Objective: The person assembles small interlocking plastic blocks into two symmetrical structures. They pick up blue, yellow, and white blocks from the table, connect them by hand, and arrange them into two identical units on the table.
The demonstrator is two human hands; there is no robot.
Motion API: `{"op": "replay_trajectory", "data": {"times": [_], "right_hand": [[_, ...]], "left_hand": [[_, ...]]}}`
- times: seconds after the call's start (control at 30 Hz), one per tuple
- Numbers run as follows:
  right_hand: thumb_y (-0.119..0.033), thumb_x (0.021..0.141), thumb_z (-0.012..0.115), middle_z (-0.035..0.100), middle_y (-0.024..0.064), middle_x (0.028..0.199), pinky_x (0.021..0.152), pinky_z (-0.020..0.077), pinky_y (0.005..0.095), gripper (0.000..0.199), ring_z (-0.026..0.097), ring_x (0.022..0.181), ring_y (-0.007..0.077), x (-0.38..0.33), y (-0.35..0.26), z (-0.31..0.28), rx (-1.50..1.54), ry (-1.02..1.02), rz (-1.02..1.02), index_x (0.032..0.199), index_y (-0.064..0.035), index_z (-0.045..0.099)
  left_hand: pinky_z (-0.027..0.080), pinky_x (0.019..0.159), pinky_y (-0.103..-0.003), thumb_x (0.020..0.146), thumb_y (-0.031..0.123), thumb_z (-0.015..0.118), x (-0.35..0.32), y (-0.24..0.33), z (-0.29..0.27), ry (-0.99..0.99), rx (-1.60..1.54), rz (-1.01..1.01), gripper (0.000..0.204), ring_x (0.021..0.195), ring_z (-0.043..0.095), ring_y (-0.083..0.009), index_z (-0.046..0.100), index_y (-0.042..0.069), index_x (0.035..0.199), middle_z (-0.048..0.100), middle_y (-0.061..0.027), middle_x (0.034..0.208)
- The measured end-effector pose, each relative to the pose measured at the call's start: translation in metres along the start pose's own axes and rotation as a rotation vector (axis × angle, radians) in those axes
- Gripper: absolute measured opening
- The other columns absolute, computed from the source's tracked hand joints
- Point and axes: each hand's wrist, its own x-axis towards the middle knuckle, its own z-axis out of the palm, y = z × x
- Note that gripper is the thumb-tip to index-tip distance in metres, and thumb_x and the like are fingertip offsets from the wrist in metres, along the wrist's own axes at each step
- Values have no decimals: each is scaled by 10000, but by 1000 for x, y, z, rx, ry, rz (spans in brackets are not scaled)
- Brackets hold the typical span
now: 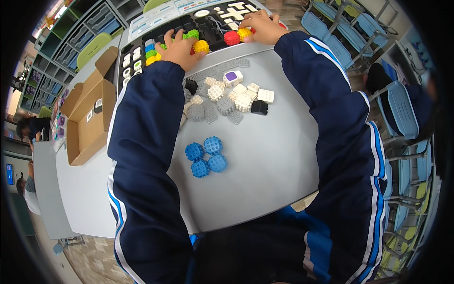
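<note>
At the far edge of the table, my left hand [182, 51] reaches into a black tray [215, 35] of coloured blocks. Its fingers are spread over green blocks [191, 34], and a yellow block [201, 46] sits beside its thumb side. To the right, my right hand [266, 28] has its fingers around another yellow block [244, 33]. A red block [231, 38] lies against that one. Nearer to me, four-square on the grey table, is a cluster of several blue studded cube blocks [213, 145], apart from both hands.
White and grey blocks [243, 102] lie piled mid-table, with a black sloped piece [259, 107] and a purple-faced white block [232, 77]. An open cardboard box [87, 130] stands at left. Blue chairs [402, 111] line the right, shelves [71, 35] the back left.
</note>
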Motion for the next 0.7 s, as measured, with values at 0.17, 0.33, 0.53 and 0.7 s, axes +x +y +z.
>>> {"op": "replay_trajectory", "data": {"times": [0.17,0.33,0.53,0.7], "right_hand": [[-268,833,813,649,51,1291,1001,330,575,410,464,1302,313,-7,4,-21,22,190,-90,1217,-161,718],[-201,852,734,641,124,1168,954,375,494,362,511,1173,338,-57,-32,-66,24,453,-327,1178,-52,682],[-176,821,787,681,135,1190,979,463,427,495,620,1105,334,-206,-99,-77,320,415,-607,1284,-44,675],[-145,791,813,660,130,1120,879,474,416,543,618,1003,310,-277,-158,-36,655,163,-535,1288,-2,645]], "left_hand": [[148,1107,-708,854,430,790,2,-2,-6,234,-67,138,439,1495,268,-380,739,227,1240,458,-133,1578],[200,1156,-548,878,451,769,-36,-24,-50,525,-18,344,439,1469,324,-376,728,212,1244,506,-80,1550],[276,1192,-490,795,289,830,-215,13,-150,319,-232,180,470,1438,402,-387,734,95,1213,564,-128,1500],[280,1167,-509,723,261,864,-318,46,-126,77,-490,-1,500,1405,407,-396,751,110,1187,574,-149,1462]]}}
